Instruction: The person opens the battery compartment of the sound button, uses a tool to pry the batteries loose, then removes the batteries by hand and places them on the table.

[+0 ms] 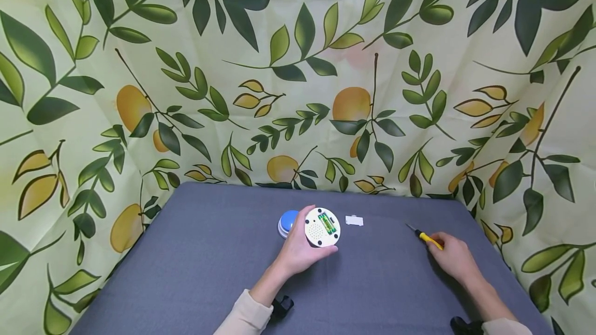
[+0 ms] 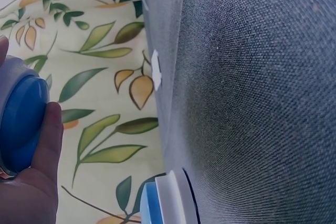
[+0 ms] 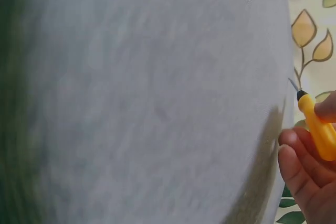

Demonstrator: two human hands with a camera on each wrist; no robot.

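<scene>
My left hand (image 1: 294, 253) grips a round push button (image 1: 317, 235) by its rim, raised above the table. Its white underside faces the head camera, with batteries (image 1: 327, 224) in an uncovered compartment and a patch of small holes. In the left wrist view the blue dome (image 2: 23, 121) of that button faces the palm side. A second button (image 1: 289, 219), blue on a white base, sits on the table just behind the left hand. Off to the right, my right hand (image 1: 452, 258) holds a screwdriver (image 1: 429, 240) by its yellow handle, tip pointing away and left.
A small white battery cover (image 1: 354, 220) lies on the grey cloth-covered table (image 1: 195, 262), right of the held button. Behind and beside the table hangs a leaf-and-fruit patterned curtain (image 1: 298, 102). Black wrist straps show at both sleeves.
</scene>
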